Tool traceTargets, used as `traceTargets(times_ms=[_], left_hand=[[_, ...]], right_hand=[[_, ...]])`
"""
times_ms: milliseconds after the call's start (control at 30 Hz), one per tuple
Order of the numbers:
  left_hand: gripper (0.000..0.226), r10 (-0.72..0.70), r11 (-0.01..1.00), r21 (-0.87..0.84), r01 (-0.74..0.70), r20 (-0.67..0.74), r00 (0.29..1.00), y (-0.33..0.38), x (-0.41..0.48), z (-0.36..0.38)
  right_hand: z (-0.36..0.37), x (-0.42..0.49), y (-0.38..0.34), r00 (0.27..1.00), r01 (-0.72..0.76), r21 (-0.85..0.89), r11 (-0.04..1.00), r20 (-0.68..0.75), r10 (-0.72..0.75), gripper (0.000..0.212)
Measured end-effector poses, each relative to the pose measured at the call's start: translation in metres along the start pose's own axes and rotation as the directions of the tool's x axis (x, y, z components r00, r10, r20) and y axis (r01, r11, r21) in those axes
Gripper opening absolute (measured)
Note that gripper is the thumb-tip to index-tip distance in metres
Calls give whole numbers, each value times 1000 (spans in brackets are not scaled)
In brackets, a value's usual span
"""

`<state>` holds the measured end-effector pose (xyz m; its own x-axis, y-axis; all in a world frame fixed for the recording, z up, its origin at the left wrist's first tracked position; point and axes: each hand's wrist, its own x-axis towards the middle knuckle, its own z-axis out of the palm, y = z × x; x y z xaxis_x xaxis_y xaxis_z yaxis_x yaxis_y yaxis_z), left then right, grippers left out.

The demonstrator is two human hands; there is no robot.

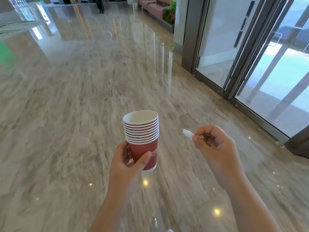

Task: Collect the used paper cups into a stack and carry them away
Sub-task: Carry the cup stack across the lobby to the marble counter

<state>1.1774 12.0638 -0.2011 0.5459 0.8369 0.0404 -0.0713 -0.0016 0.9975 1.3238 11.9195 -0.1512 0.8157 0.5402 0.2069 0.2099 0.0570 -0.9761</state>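
Cup stack btwn L hand fingers, thumb.

Red cups, white rims

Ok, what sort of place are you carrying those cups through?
Probably a hotel or office lobby: wide, glossy marble-look stone floor, tall metal-framed glass doors on the right, and a low planter bench with green plants far ahead.
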Motion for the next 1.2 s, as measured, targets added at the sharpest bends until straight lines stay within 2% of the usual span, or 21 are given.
traceTargets(times_ms=[133, 233, 333, 433, 600, 700, 967, 1200], left_hand=[[47, -8, 1000, 1, 9, -29, 1000, -13, 83, 10], [55, -25, 1000, 7, 25, -29, 999, -25, 155, 14], [51, -21, 1000, 22, 22, -10, 1000, -35, 241, 12], [56, -18, 1000, -7, 18, 1, 1000, -36, 330, 7], [50, -10, 999, -35, 11, 7, 1000, -23, 474, 0], [51, -3, 999, -42, 3, 2, 1000, -19, 547, 2], [54, -54, 999, 5, 53, 55, 997, -47, 717, 44], [59, -7, 999, 46, 3, 76, 997, -43, 900, 111]], right_hand=[[29, 82, 20, 999, -37, 28, 999, 4, 37, 29], [55, 148, 42, 999, -55, 26, 998, 2, 54, 30], [90, 221, 63, 998, -57, 9, 998, -21, 57, 31], [134, 299, 75, 998, -47, -6, 999, -38, 47, 25], [203, 426, 76, 1000, 10, -62, 998, 2, -10, 20], [229, 488, 86, 1000, -4, -51, 999, -10, 3, 22], [260, 655, 140, 995, -63, -5, 998, -78, 63, 30], [268, 838, 172, 995, -44, 11, 999, -89, 45, 27]])
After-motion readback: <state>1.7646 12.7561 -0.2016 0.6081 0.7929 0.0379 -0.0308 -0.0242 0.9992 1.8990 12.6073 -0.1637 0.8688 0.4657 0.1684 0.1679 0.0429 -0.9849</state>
